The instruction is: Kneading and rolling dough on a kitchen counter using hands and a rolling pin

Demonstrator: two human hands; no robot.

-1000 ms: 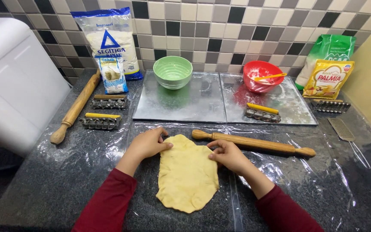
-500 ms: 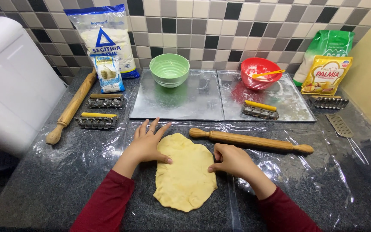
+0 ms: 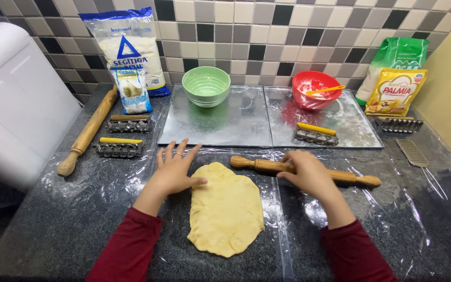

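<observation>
A flattened oval of pale yellow dough [image 3: 225, 209] lies on clear plastic sheeting over the dark counter. My left hand [image 3: 176, 169] rests flat beside the dough's upper left edge, fingers spread, thumb touching the dough. My right hand [image 3: 309, 172] curls over the middle of a wooden rolling pin [image 3: 259, 165] that lies across the counter just beyond the dough's far right side. Both sleeves are dark red.
Two metal trays [image 3: 236, 128] sit behind, holding a green bowl [image 3: 205, 85] and a red bowl [image 3: 317, 89] with a yellow spatula. A second rolling pin [image 3: 87, 133], ridged metal cutters [image 3: 118, 149], flour bags [image 3: 129, 49] and a mesh skimmer [image 3: 413, 154] stand around. A white appliance [image 3: 11, 104] is at left.
My right hand left the dough's right edge and went up onto the rolling pin. My left hand opened its fingers flat beside the dough. The dough has stayed put.
</observation>
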